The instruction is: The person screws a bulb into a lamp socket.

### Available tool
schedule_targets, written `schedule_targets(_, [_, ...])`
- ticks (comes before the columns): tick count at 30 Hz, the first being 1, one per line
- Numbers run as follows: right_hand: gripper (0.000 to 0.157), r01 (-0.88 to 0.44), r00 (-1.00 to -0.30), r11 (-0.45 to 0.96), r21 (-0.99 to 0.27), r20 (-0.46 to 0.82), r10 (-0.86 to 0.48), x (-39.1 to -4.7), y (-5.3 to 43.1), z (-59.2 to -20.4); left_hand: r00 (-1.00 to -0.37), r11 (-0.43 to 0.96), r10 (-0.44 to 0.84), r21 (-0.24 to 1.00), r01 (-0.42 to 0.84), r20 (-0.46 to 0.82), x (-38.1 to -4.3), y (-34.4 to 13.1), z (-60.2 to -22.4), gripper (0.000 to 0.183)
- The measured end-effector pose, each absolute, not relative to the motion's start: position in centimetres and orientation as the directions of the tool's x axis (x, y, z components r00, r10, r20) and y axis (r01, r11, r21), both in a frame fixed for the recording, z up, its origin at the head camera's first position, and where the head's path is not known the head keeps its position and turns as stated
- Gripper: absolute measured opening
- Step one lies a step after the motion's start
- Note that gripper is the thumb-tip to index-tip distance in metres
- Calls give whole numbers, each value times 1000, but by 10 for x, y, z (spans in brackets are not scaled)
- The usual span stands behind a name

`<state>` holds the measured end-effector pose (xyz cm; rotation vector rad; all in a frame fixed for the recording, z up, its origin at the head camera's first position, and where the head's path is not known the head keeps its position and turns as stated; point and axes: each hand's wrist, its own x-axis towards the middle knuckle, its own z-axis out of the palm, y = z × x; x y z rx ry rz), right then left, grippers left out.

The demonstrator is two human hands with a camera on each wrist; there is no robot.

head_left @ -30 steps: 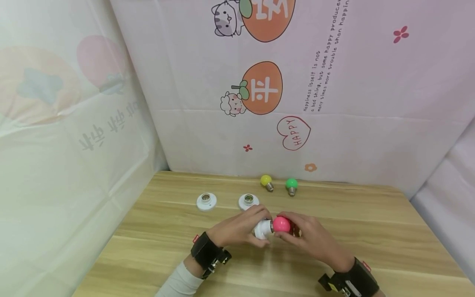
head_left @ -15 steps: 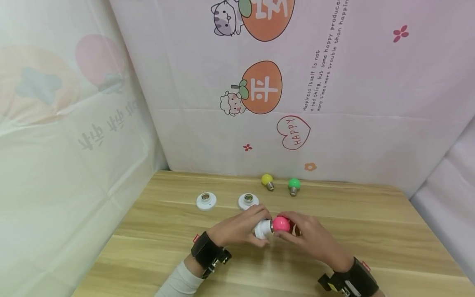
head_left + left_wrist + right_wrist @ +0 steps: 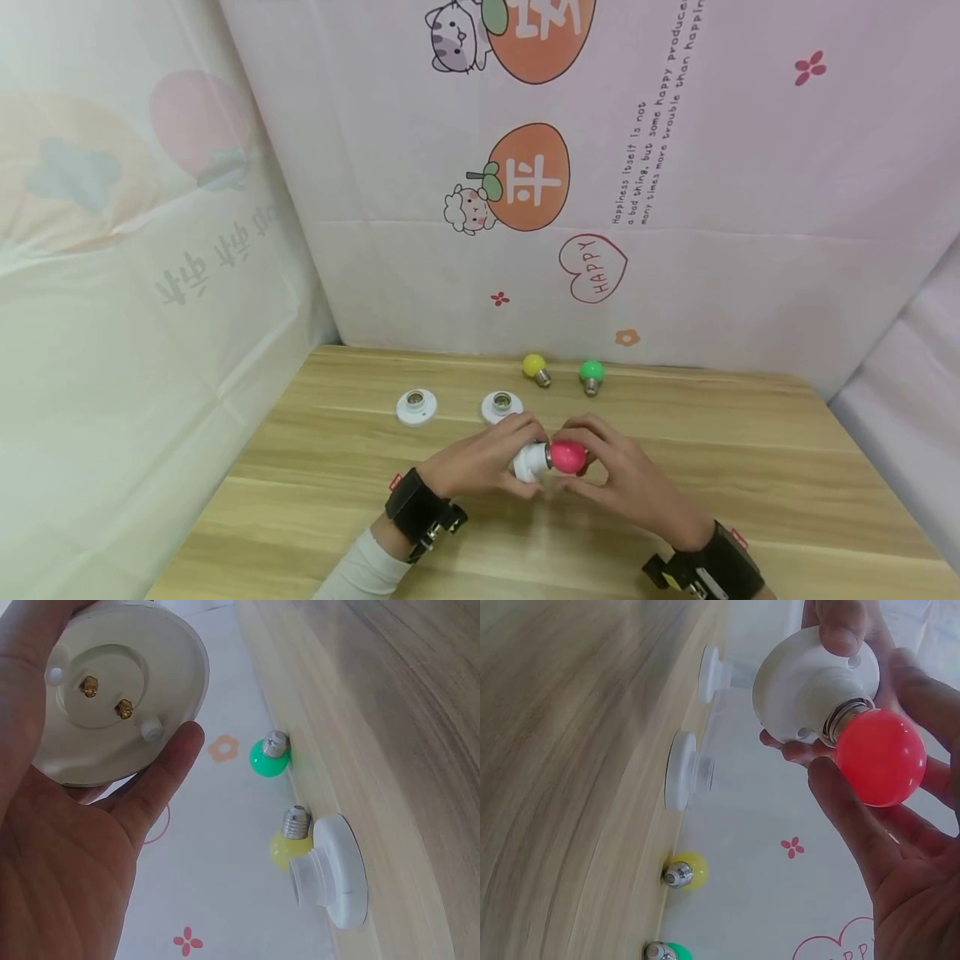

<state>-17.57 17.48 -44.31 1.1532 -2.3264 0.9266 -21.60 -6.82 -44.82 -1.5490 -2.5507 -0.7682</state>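
Note:
My left hand [image 3: 487, 461] grips a white lamp holder [image 3: 531, 462] by its round base, above the table. In the left wrist view the base's underside [image 3: 105, 742] shows two brass screws. A pinkish-red light bulb [image 3: 568, 457] sits with its metal cap partly inside the holder's socket; some of the cap [image 3: 844, 720] still shows. My right hand [image 3: 630, 475] is around the bulb, fingers curved loosely about it. In the head view its thumb stands a little off the bulb; how firmly the other fingers touch is hard to tell.
Two more white lamp holders, one at left [image 3: 416, 407] and one nearer the middle [image 3: 501, 407], stand on the wooden table [image 3: 315, 483]. Behind lie a yellow bulb [image 3: 535, 365] and a green bulb [image 3: 592, 372]. A printed white cloth [image 3: 405, 275] hangs along the back edge.
My right hand's fingers have loosened and shifted on the red bulb, the thumb moving off it. The left hand keeps its hold on the lamp holder. The yellow and green bulbs have rocked slightly.

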Motion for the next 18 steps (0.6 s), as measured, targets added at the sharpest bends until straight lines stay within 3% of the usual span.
schedule_targets(12, [50,-826,-562,416,-382,617,-551,-177,175,-444,-494,371,814,383,846,304,-215,-68,-447,49])
schedule_targets(18, [44,-807,-589,435,-400,609,-531,-177,175,-446,-489,368,819,377,850,301,-215,-67,-447,49])
